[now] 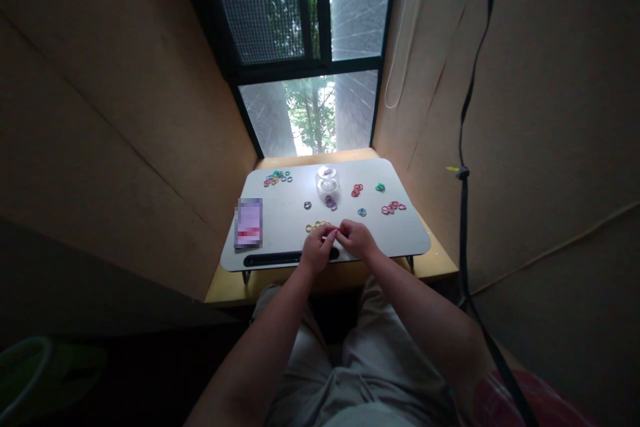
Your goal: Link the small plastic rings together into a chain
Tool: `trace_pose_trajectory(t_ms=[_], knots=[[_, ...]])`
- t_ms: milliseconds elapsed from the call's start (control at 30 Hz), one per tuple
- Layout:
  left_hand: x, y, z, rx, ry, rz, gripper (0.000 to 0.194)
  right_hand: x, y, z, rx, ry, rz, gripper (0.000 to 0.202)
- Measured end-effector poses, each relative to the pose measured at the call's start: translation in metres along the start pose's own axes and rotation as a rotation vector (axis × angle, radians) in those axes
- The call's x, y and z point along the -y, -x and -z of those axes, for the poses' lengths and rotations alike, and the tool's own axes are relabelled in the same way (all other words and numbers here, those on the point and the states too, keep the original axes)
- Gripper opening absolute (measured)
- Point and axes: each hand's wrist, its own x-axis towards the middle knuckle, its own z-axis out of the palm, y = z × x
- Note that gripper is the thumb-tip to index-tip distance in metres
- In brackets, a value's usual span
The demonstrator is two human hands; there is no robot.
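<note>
Above the front edge of a white folding table (pixel 285 213), my left hand (pixel 319 247) and my right hand (pixel 356 239) meet fingertip to fingertip. Both pinch a small red band (pixel 337 230) between them. Just behind my left hand lie several yellow bands (pixel 311 227). Purple bands (pixel 331 203) sit in front of a clear round jar (pixel 327 182). Red bands (pixel 357 190), a green bundle (pixel 381 187), blue bands (pixel 362 212) and pink bands (pixel 394 208) lie to the right. A dark band (pixel 307 205) is left of the purple ones.
A mixed pile of coloured bands (pixel 278 178) lies at the table's back left. A blurred purple packet or device (pixel 249 223) rests at the left. A dark slot (pixel 273 259) runs along the front edge. A black strap (pixel 465 227) hangs at the right.
</note>
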Motion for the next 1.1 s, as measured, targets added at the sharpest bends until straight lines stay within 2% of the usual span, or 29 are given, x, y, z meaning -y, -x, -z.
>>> trace_pose_trajectory(t_ms=[300,533,700,867,1100], knots=[[0.01,-0.001,-0.001,-0.017,-0.009,0.036,0.022,0.002,0.001,-0.001,-0.005,0.034,0.035,0.024],[0.017,-0.002,-0.003,-0.077,0.05,0.065,0.018,0.002,0.001,-0.001,-0.003,0.036,0.041,0.028],[0.014,-0.003,-0.004,-0.135,0.029,0.038,0.014,0.003,0.001,0.0,-0.003,0.028,0.042,0.027],[0.009,-0.002,-0.003,-0.136,0.004,0.041,0.013,0.004,0.002,0.002,-0.002,0.008,0.051,0.019],[0.014,-0.002,-0.006,-0.167,0.01,0.058,0.01,0.004,0.003,0.003,-0.008,-0.075,0.056,0.008]])
